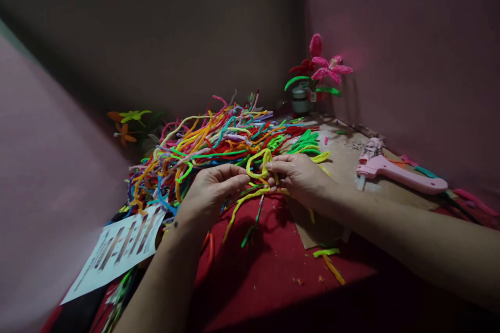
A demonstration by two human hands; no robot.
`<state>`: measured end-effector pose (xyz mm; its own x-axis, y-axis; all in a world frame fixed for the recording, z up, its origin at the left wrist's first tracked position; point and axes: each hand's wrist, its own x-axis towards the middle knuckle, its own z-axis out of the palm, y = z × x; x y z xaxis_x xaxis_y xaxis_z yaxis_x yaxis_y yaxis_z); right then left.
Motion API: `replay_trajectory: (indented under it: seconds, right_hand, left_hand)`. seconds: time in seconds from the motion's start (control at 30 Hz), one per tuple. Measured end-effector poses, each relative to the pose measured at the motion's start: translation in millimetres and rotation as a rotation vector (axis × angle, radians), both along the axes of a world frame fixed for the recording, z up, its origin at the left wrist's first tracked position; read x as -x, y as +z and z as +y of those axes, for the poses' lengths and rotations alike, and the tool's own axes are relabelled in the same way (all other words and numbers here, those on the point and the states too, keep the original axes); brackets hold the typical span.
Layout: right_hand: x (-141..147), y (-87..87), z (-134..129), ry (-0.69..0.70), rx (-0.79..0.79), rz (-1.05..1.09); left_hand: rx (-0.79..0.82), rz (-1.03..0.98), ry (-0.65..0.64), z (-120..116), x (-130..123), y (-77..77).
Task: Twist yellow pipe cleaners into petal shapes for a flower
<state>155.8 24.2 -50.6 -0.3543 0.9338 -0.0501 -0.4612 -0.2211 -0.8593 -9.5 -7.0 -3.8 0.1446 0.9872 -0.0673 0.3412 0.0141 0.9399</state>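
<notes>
Left forearm [167, 265], foremost, runs up to the left hand [213, 187], its thumb and forefinger pinching the left edge of a yellow fuzzy loop [266, 157]; the right hand [299, 177] pinches the loop's opposite side. Reference landmark: the pile of coloured stems [219, 135], before whose near edge the loop is held. Printed sheet [117, 255], near left of the pile; pink glue gun [406, 174], to its right; pink flower [332, 70], behind it and rightward.

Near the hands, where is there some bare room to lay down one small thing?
Red cloth between the left forearm and yellow and orange scraps, though crumbs lie there; a smaller cardboard patch between the green pieces and pink glue gun. Crowded: beyond the left hand, where fuzzy stems are heaped.
</notes>
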Motion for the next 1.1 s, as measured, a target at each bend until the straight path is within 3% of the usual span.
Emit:
replay_trajectory:
  seconds: [0.1, 0.2, 0.37, 0.43, 0.5, 0.6, 0.67, 0.83, 1.1]
  right_hand:
    - [2, 0.0, -2, 0.006, -0.009, -0.022]
    - [3, -1.1, -4, 0.008, -0.054, -0.069]
    - [3, -3.4, -4, 0.073, -0.072, -0.071]
    - [2, -3.7, -4, 0.111, -0.078, -0.012]
    - [2, -3.4, -3, 0.136, -0.064, 0.060]
    - [2, -1.7, -3, 0.152, 0.021, 0.145]
    - [2, -0.6, -2, 0.145, 0.093, 0.134]
    - [0, -1.5, 1, 0.142, 0.197, 0.136]
    - [0, 2.9, 1, 0.091, 0.173, 0.154]
  left_hand:
    - [0.002, -0.087, 0.032, -2, -10, -5.9]
    - [-0.102, -0.036, 0.057, -6, -19, -13.1]
    - [-0.730, 0.484, 0.120, -11, -25, -26.9]
    - [-0.862, 0.563, 0.125, -12, -26, -28.4]
    - [-0.790, 0.434, 0.100, -11, -27, -26.6]
    - [-0.440, 0.072, -0.062, -8, -26, -23.3]
    - [-0.314, -0.029, -0.102, -5, -25, -23.8]
    - [-0.322, 0.095, 0.012, -4, -22, -29.1]
    - [-0.086, 0.152, -0.134, -3, -19, -28.0]
